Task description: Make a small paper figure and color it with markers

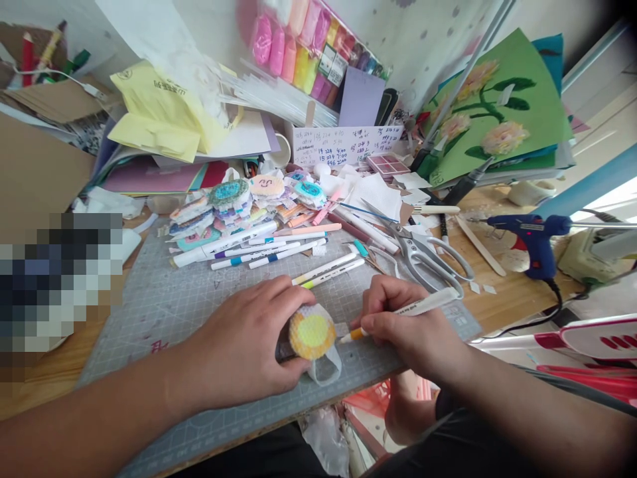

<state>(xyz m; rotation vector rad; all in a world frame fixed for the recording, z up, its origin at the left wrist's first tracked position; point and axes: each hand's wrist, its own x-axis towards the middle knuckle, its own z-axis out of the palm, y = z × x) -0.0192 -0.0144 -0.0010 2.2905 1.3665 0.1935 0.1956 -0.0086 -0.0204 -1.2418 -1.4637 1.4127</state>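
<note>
My left hand is wrapped round a small round piece with a yellow centre and an orange rim, near the front edge of the grey cutting mat. A translucent white strip loops out below this piece. Between the thumb and fingers of my right hand is a white marker with an orange tip end. Its tip points left, close beside the round piece; whether they touch is hard to tell. Several other markers lie on the mat beyond my hands.
A pile of decorated pieces stands at the mat's back. Large scissors lie behind my right hand. At the right are a blue glue gun and its cable. Papers and a green flower picture stand further back.
</note>
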